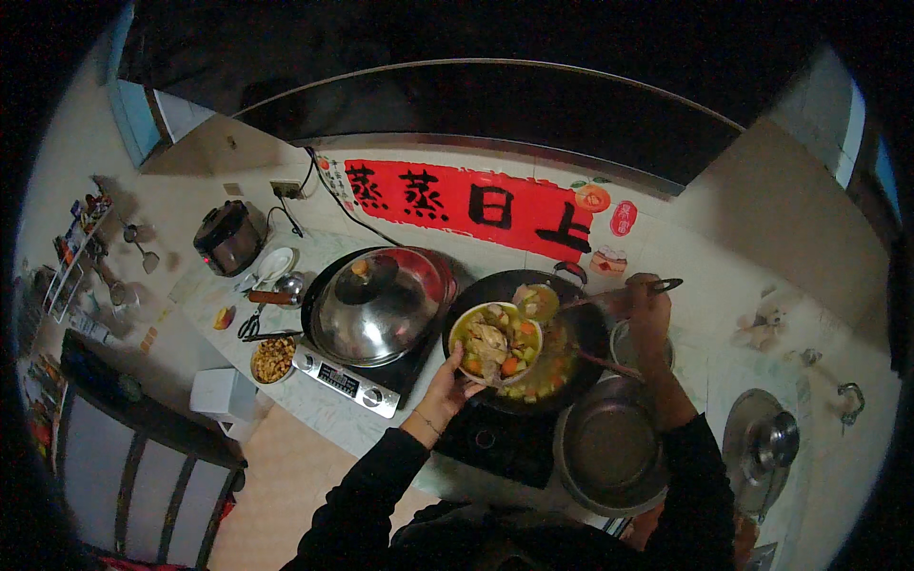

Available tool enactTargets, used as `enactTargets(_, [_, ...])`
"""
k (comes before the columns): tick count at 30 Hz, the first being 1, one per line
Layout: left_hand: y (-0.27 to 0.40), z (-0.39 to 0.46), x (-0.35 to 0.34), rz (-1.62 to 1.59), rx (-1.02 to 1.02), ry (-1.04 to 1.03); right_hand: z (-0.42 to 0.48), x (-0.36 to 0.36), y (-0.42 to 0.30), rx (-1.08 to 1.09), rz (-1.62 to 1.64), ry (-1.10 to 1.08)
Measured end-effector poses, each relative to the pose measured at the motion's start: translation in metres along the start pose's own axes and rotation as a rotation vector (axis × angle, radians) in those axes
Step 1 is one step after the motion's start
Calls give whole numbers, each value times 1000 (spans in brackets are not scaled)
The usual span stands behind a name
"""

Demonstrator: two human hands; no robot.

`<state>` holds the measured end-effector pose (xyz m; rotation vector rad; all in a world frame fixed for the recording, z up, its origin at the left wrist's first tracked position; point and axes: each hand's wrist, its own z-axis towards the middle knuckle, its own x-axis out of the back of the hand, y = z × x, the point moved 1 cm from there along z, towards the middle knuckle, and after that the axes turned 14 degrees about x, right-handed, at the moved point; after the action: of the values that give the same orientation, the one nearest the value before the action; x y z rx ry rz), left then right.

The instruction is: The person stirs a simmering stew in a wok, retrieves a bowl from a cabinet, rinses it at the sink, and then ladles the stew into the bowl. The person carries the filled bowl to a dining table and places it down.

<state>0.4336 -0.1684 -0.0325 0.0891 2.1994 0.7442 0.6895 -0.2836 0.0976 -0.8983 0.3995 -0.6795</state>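
My left hand grips a round bowl by its near left side, over the wok. Pieces of meat, orange carrot chunks and green vegetable pieces in yellowish broth fill it nearly to the rim. In my right hand is the long handle of a ladle. The ladle's cup, with broth and food in it, hangs at the bowl's upper right edge; whether they touch I cannot tell. Beneath both, the dark wok contains more broth with carrot pieces. A second utensil handle slants out over the wok's right rim.
Left of the wok, a domed metal lid covers a pan on an induction cooker. A deep grey pan stands close to my right forearm. Farther left are scissors, a bowl of brown pieces and an electric cooker.
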Motion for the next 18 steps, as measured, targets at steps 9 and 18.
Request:
enactTargets(9, [-1, 9, -5, -9, 18, 43, -58, -24, -10, 536, -699, -433])
enactTargets(18, [-3, 9, -8, 4, 26, 46, -106, -29, -10, 1439, -1003, -737])
